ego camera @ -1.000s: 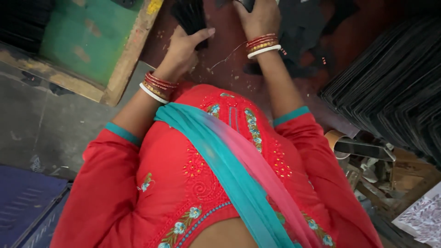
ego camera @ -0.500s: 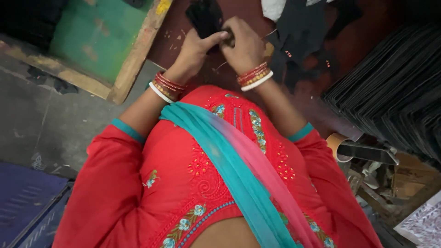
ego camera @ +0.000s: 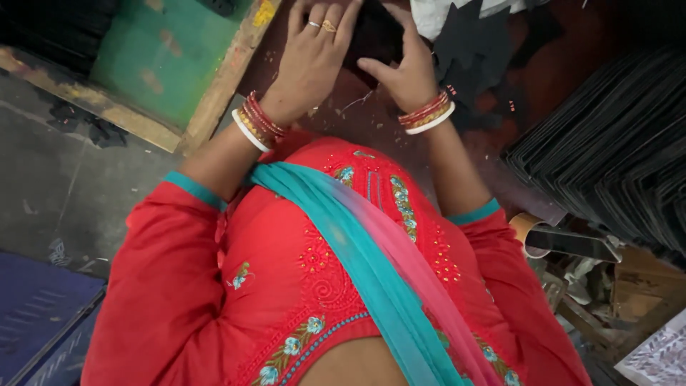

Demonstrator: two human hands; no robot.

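A black flat piece point(ego camera: 377, 37) lies on the dark reddish work surface point(ego camera: 357, 121) at the top of the head view. My left hand point(ego camera: 313, 57), with rings and red bangles, lies palm down over its left side. On the right side of the same piece rests my right hand point(ego camera: 404, 71), fingers curled around its edge. Both hands grip it together. Most of the piece is hidden under my fingers.
A green board in a wooden frame point(ego camera: 161, 61) stands at the upper left. Stacks of dark sheets point(ego camera: 614, 150) fill the right. More black cut pieces point(ego camera: 486, 43) lie beyond my right hand. A tape roll point(ego camera: 527, 232) and clutter sit at the lower right.
My right hand came in from the upper right to meet the left. Both hands now press on the black piece, which has shifted slightly right.
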